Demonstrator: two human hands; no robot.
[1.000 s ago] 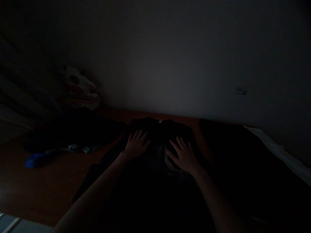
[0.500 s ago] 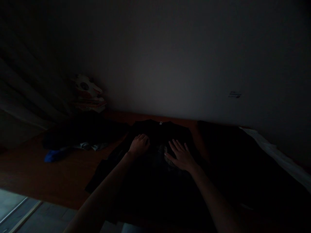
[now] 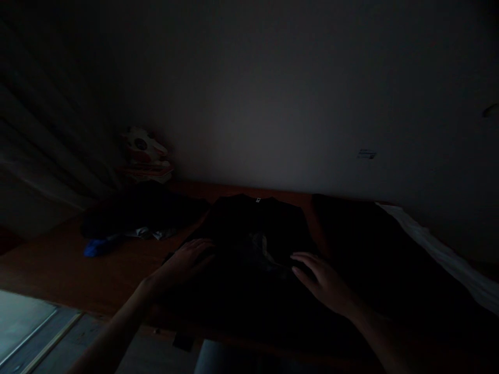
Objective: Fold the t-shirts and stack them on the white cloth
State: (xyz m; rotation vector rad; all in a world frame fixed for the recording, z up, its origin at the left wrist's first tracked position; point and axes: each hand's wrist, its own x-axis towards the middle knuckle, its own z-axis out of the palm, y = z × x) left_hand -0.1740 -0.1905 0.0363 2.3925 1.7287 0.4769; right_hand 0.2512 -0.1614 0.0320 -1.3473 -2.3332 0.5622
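A black T-shirt (image 3: 249,291) lies spread on the wooden table in front of me, its neckline at the far side with a small pale label (image 3: 258,200). A faint greyish print (image 3: 259,249) shows on its middle. At the shirt's left side is my left hand (image 3: 189,259), palm down, fingers stretched and thumb apart. On the right side, my right hand (image 3: 323,280) has its fingers extended towards the print, with a gap between thumb and forefinger. Neither hand visibly grips the cloth, though the darkness hides the exact contact.
Dark clothes (image 3: 140,208) with a blue piece (image 3: 97,246) lie heaped on the table (image 3: 50,265) at left. Behind them, a white figure (image 3: 144,145) sits on stacked books (image 3: 146,170). More black cloth (image 3: 362,244) and white cloth (image 3: 424,239) lie at right, near the wall (image 3: 265,104).
Both hands have drawn back towards me and apart, from the shirt's chest to its sides. My left hand has uncurled. The shirt corner at lower left no longer sticks out.
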